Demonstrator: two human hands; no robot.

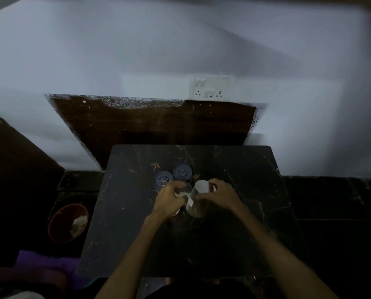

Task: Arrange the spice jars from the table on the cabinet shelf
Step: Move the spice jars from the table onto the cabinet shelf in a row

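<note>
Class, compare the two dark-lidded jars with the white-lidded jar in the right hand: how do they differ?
The dark-lidded jars stand upright and untouched; the white-lidded jar is tilted, gripped by the right hand. Their lids are dark blue; its lid is white. All are over the table.

dim, underexposed; wall (137, 50) palest, broad diagonal shadows; motion blur, wide-angle bending at edges.

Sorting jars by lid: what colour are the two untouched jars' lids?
Dark blue lids, seen in the head view.
</note>
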